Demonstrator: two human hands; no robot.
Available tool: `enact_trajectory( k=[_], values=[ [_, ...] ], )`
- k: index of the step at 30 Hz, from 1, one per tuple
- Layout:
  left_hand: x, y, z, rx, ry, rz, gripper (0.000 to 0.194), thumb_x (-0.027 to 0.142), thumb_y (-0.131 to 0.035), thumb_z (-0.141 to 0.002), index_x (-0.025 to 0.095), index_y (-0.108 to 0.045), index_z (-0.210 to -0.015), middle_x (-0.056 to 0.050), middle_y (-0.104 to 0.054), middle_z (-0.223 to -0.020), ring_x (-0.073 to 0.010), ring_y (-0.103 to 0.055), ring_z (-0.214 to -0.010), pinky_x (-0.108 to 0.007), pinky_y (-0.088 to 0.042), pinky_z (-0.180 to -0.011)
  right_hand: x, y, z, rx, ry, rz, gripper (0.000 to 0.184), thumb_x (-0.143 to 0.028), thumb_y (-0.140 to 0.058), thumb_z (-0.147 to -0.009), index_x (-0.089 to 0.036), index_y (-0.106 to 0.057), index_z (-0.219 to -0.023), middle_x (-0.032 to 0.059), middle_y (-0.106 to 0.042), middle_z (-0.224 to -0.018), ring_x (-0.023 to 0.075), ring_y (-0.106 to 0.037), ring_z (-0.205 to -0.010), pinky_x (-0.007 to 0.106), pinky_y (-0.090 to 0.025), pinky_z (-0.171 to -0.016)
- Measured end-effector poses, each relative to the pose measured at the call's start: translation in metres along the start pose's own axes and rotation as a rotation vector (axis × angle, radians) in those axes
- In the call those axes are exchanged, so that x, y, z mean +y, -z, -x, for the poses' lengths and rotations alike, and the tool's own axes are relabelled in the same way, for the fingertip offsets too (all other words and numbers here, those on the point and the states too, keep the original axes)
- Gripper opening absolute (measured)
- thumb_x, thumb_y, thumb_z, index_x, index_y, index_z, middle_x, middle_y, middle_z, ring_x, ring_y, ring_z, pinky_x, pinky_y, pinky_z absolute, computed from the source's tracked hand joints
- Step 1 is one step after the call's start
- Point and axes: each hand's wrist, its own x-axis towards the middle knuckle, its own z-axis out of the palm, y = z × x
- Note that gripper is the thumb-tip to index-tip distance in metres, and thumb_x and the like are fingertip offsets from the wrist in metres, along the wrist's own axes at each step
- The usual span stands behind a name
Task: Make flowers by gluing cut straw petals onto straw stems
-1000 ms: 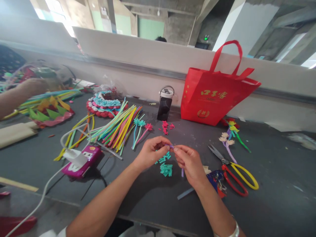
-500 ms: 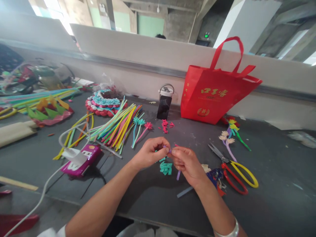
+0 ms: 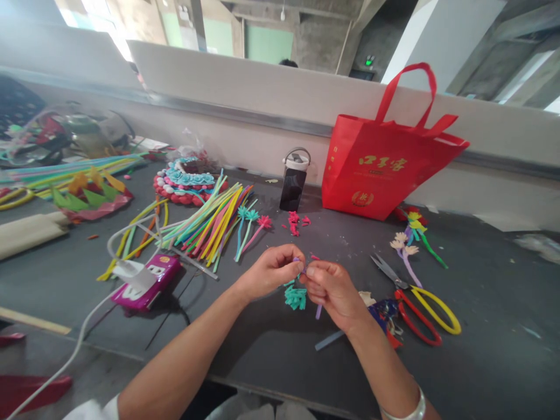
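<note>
My left hand [image 3: 275, 270] and my right hand [image 3: 329, 289] meet over the dark table, both pinching a thin purple foam stick [image 3: 319, 312]. Its lower end pokes out beneath my right palm; the pinched end is mostly hidden by fingertips. Just under my hands lies a pile of short teal pieces [image 3: 296, 298], partly covered. Beyond them are small red-pink pieces [image 3: 294, 223]. Left of these rest stems with teal and pink flower heads [image 3: 264, 221]. To the right of my right hand lie scissors [image 3: 405, 287] with one red and one yellow handle, blades apart.
A red bag [image 3: 385, 169] and a dark bottle [image 3: 293, 182] stand by the partition. Coloured foam sticks [image 3: 205, 227], a purple power strip [image 3: 149, 283] with a white cable, and a flower basket [image 3: 186, 182] occupy the left. Finished flowers [image 3: 405, 245] lie at right.
My hands keep their pinch on the purple stick, whose lower end has tilted slightly leftward. Another person's arm at the far left has gone out of view.
</note>
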Motion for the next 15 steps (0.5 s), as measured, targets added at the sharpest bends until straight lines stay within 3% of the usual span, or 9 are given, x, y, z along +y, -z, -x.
enact_trajectory(
  k=[4, 15],
  values=[
    [-0.0015, -0.0022, -0.0002, 0.003, 0.07, 0.126, 0.032, 0.046, -0.063, -0.084, 0.016, -0.053, -0.084, 0.005, -0.047, -0.06, -0.0048, -0.034, -0.048, -0.02, -0.025, -0.045, 0.0024, 0.0002, -0.0013, 0.02, 0.012, -0.034, 0.024, -0.035, -0.073, -0.072, -0.015, -0.062, -0.062, -0.0104, -0.031, -0.046, 0.0034, -0.021, -0.042, 0.016, -0.02, -0.037],
    [-0.0018, -0.0039, 0.0005, -0.027, 0.06, 0.244, 0.03, 0.044, -0.064, -0.085, 0.016, -0.054, -0.084, 0.006, -0.041, -0.057, -0.0055, -0.033, -0.049, -0.02, -0.024, -0.047, 0.0063, -0.0014, -0.0007, 0.0, 0.01, -0.039, 0.025, -0.036, -0.071, -0.077, -0.013, -0.068, -0.066, -0.0094, -0.035, -0.042, 0.0031, -0.025, -0.039, 0.016, -0.023, -0.037]
  ],
)
